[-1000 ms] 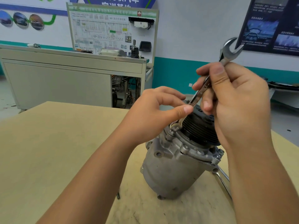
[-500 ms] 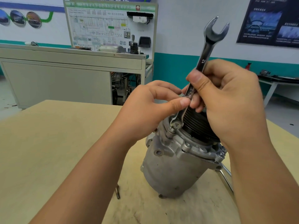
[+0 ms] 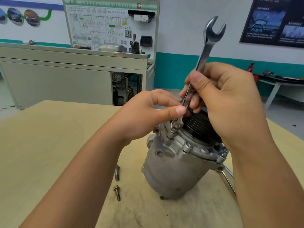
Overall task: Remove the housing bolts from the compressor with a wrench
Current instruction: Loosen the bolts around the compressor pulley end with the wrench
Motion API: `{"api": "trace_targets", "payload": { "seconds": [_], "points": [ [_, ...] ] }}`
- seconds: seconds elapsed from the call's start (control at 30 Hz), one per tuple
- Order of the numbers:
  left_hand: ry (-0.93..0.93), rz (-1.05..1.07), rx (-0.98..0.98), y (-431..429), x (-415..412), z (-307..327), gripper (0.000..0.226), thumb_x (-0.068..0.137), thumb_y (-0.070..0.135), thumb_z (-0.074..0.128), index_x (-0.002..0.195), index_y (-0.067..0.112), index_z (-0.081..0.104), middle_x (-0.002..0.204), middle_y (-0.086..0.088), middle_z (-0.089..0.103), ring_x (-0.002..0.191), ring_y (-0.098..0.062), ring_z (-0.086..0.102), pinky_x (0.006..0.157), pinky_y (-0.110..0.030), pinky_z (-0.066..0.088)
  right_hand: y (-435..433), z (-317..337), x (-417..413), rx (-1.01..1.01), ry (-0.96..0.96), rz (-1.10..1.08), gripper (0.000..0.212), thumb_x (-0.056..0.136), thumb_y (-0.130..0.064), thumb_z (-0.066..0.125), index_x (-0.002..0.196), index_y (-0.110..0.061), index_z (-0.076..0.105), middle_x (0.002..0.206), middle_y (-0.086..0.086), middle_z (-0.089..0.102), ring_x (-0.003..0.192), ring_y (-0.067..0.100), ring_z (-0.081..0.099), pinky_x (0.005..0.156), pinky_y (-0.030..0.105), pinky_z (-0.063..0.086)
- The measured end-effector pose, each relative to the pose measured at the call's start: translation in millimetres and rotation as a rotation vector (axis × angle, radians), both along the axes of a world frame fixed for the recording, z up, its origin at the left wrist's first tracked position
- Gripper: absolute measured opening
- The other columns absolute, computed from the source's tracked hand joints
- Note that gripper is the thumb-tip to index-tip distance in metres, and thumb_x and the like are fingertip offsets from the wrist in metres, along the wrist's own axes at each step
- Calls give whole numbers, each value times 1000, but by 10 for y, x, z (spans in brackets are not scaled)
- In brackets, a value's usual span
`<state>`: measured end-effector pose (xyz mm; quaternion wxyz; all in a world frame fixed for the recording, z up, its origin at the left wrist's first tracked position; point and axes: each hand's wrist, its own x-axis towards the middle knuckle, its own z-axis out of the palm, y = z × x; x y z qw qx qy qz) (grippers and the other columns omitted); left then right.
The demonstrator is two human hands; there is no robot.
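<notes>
A grey metal compressor stands upright on the wooden table, its black ribbed pulley on top. A steel combination wrench points steeply up, open jaw at the top, its ring end over a raised housing bolt on the compressor's flange. My right hand grips the wrench shaft at its middle. My left hand pinches the lower shaft just above the ring end with thumb and fingers. Other bolt heads sit along the flange rim.
Two loose bolts lie on the table left of the compressor. A second metal tool lies behind its right side. A grey cabinet with a training board stands beyond the table; a bench is at far right.
The wrench has swung from leaning right to nearly upright around the bolt, with both hands still on it. The view shifted down, bringing the loose bolts into sight.
</notes>
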<state>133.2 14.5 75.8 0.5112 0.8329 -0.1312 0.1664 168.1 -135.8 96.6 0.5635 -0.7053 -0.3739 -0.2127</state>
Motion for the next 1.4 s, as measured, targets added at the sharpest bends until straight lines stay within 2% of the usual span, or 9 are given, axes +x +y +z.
{"api": "trace_targets", "payload": {
  "seconds": [0.1,0.3,0.47,0.77,0.87,0.97,1.07,1.23,1.4],
  "points": [
    [30,-20,0,12,9,-18,21,71,49,71,84,33,76,103,13,67,107,-6,60,103,-44,42,-23,8,-5,-34,39,70,26,99,-19,45,78,-17,60,69,14,64,52,9,55,52,21,49],
    [40,-24,-47,-9,24,-43,12,68,44,69,75,35,73,104,4,68,106,-16,62,100,-50,45,-2,1,-27,-122,-6,15,17,92,-37,41,80,-30,52,76,-3,65,62,4,58,59,21,49],
    [8,-7,-71,-8,47,-48,15,61,46,74,71,34,74,97,16,65,106,-7,60,98,-42,47,-52,44,-33,-177,-80,-8,8,87,-33,49,81,-32,55,78,-12,67,67,6,62,63,25,49],
    [34,-74,-78,-11,55,-68,24,74,49,64,80,29,77,105,4,65,108,-13,58,103,-46,42,-177,46,63,-101,-8,28,21,93,-9,55,87,-29,51,73,-11,72,61,5,63,58,12,45],
    [66,-97,-51,1,54,-71,25,74,48,58,80,34,77,103,7,65,107,-9,57,102,-39,41,-177,34,106,-93,9,32,22,94,-9,54,86,-28,47,72,-12,72,63,5,62,64,19,44],
    [103,-123,-40,-5,45,-66,22,74,48,55,73,39,75,85,19,68,91,3,61,86,-26,43,-167,24,120,-78,18,59,17,91,-13,53,86,-28,46,72,-11,72,69,6,65,68,23,45],
    [109,-141,-41,2,50,-67,24,75,47,55,71,34,75,77,18,67,82,5,62,77,-17,47,-179,21,130,-59,50,102,12,89,-16,52,85,-26,48,73,-8,73,63,4,61,62,16,48],
    [100,-134,-10,27,72,-85,27,76,49,53,79,33,75,85,14,61,93,-2,56,92,-27,41,-161,20,111,70,157,164,17,94,-2,51,83,-16,54,70,1,72,42,6,52,43,13,43],
    [124,-189,-70,0,56,-78,24,77,42,52,79,28,72,72,19,67,72,7,60,65,-5,42,-129,25,123,121,191,123,10,92,-8,56,84,-12,60,71,0,72,46,10,60,36,13,36]
  ]
}}
